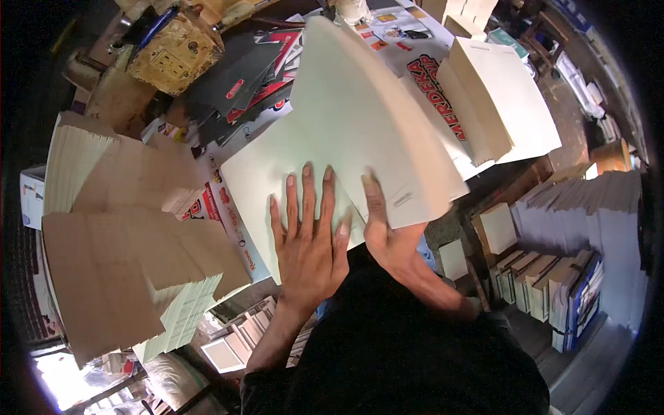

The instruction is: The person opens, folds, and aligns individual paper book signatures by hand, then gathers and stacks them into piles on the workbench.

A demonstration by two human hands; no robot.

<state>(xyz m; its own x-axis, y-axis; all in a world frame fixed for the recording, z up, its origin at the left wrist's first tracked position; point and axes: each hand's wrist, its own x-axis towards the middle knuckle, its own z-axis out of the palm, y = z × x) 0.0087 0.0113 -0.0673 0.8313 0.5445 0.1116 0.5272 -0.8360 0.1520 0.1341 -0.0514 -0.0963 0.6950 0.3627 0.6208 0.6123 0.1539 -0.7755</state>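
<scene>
Pale paper sheets (252, 166) lie on the print-covered tabletop (432, 90) in front of the person, whose left hand (308, 238) rests flat on them, fingers spread; the right hand (387, 228) holds a raised, curving flap (373, 117), thumb on top. From here I see brown paper stacks (97, 270) leftward, a thick white block (515, 97) rightward, and upright books (546, 280) lower right.

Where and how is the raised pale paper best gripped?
Likely its near edge, from the right, thumb above, fingers beneath: the raised paper arches off the flat paper, leaving room underneath. The right hand has its thumb on top there.
</scene>
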